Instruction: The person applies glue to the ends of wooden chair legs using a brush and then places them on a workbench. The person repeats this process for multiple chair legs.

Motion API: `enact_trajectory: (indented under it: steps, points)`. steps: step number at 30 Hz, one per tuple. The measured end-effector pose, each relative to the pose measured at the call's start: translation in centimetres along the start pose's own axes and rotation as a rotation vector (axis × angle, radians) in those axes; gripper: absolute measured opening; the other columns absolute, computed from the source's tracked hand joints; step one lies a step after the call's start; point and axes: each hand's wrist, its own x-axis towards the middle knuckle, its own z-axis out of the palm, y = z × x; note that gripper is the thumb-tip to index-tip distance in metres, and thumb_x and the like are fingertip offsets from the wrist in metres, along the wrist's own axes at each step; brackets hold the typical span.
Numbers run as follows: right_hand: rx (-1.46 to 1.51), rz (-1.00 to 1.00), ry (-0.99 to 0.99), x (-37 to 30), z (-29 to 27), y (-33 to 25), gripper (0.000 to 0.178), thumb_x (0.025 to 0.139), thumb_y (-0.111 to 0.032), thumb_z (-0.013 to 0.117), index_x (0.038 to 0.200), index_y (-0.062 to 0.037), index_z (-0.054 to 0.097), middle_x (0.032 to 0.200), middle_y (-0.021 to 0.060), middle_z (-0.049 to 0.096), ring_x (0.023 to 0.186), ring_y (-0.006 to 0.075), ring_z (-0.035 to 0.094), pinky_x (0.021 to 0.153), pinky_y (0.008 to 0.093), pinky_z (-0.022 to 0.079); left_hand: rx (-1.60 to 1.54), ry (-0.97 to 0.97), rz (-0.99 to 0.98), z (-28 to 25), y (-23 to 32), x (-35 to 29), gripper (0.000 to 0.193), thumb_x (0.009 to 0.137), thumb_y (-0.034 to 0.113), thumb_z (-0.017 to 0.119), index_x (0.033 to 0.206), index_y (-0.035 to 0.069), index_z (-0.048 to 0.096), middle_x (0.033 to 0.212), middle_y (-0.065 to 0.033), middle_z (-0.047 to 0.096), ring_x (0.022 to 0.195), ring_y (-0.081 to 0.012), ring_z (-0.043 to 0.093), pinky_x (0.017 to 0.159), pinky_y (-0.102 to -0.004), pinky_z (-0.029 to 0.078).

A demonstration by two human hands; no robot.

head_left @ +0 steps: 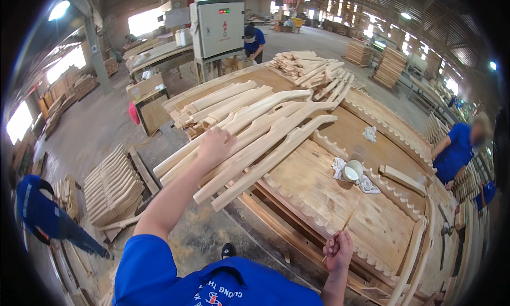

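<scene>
My left hand [217,145] reaches over the pile of long, curved wooden pieces. Its fingers curl down around a pale curved wooden piece [255,110] near the pile's left side. More shaped wooden pieces [287,146] lie side by side under and beside that forearm, their ends jutting past the table edge. Lower right, my right hand [338,249] is closed on a thin brush [349,220], tip pointing up and away from me. Beyond the brush tip, a small bowl of white liquid [353,171] stands between crumpled white rags [368,186].
Scalloped wooden strips [398,194] run along the worktable [313,183]. Shorter wooden parts [308,66] are heaped at its far end. An electrical cabinet [219,29] stands behind. Co-workers in blue are at the right [454,152], left [40,210] and back [256,41].
</scene>
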Motion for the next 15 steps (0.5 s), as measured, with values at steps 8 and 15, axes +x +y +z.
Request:
enact_trajectory:
  steps: [8, 15]
  points:
    - [-0.075, -0.037, 0.088, 0.8, 1.0, 0.0, 0.014, 0.094, -0.018, 0.048, 0.084, -0.0083, 0.05, 0.059, 0.0035, 0.049, 0.043, 0.0092, 0.041, 0.036, 0.021, 0.029, -0.125, 0.045, -0.326, -4.0, -18.7, 6.6, 0.046, 0.077, 0.041, 0.059, 0.106, 0.005, 0.06, 0.102, -0.0169, 0.063, 0.1, -0.0322, 0.058, 0.087, -0.0412, 0.045]
    - [-0.181, -0.07, 0.311, 0.3, 3.9, 1.2, 0.013, 0.093, -0.023, 0.051, 0.086, -0.0115, 0.052, 0.063, -0.0003, 0.049, 0.05, 0.0085, 0.043, 0.042, 0.0206, 0.032, -0.072, -0.031, -0.299, -1.9, -21.7, 16.5, 0.056, 0.076, 0.045, 0.059, 0.115, 0.005, 0.056, 0.11, -0.0179, 0.061, 0.104, -0.0331, 0.057, 0.089, -0.0414, 0.045]
